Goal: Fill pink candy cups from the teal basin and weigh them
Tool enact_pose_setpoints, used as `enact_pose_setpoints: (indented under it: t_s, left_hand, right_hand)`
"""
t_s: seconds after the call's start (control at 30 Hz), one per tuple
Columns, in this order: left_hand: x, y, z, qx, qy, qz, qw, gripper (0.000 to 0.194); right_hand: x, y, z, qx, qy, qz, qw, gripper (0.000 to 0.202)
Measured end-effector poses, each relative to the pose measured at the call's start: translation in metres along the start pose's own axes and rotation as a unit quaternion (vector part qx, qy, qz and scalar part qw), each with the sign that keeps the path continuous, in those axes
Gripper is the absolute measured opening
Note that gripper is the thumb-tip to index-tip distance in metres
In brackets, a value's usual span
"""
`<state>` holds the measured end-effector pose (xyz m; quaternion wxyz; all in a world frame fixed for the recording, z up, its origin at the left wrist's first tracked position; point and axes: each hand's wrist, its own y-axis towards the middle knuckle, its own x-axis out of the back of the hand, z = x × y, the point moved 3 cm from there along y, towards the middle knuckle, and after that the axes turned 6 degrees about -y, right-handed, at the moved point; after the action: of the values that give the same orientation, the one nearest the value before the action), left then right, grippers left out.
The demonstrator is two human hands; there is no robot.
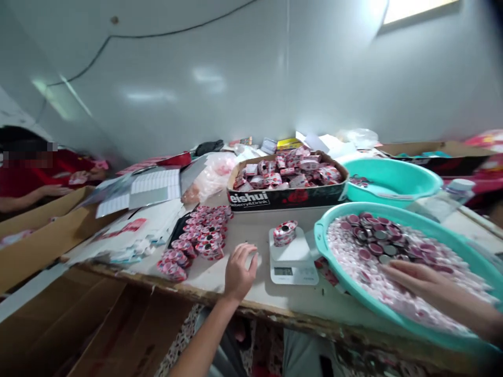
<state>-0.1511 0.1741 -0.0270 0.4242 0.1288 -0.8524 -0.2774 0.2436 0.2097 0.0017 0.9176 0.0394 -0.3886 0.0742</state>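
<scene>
At the far left, a co-worker's hand rests near an open cardboard box. Next come loose printed sheets, then rows of patterned packets lined up on the surface; these look filled and probably count as done, though I cannot tell whether they are sealed. The left hand hovers beside them, fingers loosely bent, thumb apart, with nothing visible in the grasp.

Behind, a black-sided carton is heaped with similar packets, which also seem finished. In front of it stands a white scale, its display lit but too blurred to read, with a single packet on its plate; that one appears to be midway through the work.

To the right, a turquoise basin holds many pale pink pieces and a pile of round discs, so plenty seems left. The right hand reaches in among them; whether its fingers grip anything, I cannot tell. A second basin behind contains a few more discs.
</scene>
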Motion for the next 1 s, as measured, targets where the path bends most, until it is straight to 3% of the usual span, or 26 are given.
enact_pose_setpoints:
  t_s: [0.1, 0.27, 0.53, 1.0]
  left_hand:
    - [-0.009, 0.026, -0.018, -0.046, 0.034, 0.013, 0.998, 0.02]
    - [-0.026, 0.044, -0.034, -0.104, 0.071, 0.04, 0.991, 0.023]
    - [-0.042, 0.052, -0.033, -0.113, 0.073, 0.066, 0.989, 0.019]
    - [-0.054, 0.068, -0.035, -0.127, 0.06, 0.077, 0.987, 0.011]
  right_hand:
    - [-0.007, -0.014, 0.005, 0.059, -0.053, 0.056, 0.995, 0.041]
    - [-0.009, -0.026, 0.006, 0.126, -0.086, 0.014, 0.988, 0.037]
    - [-0.022, -0.035, -0.004, 0.103, -0.129, 0.036, 0.986, 0.037]
    - [-0.025, -0.035, -0.007, 0.113, -0.123, 0.026, 0.986, 0.036]
